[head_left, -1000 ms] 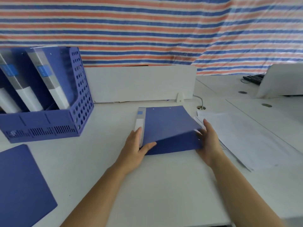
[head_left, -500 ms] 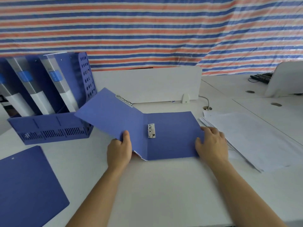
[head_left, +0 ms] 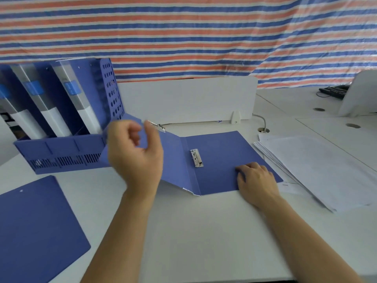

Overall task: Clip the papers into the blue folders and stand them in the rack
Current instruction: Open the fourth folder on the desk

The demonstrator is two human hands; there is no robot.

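The folder [head_left: 216, 160] lies open mid-table, its left cover tilted up against the rack [head_left: 61, 152]. The right hand [head_left: 258, 180] presses flat, fingers spread, on the right cover; papers [head_left: 318, 168] sit just right. The left hand [head_left: 136, 154] hangs above the raised cover, blurred, fingers loosely curled and holding nothing.

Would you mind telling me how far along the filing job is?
Done: three folders stand in the rack. In hand: an open folder, empty, right hand pressing it flat, left hand raised. Left: the paper stack and a closed folder.
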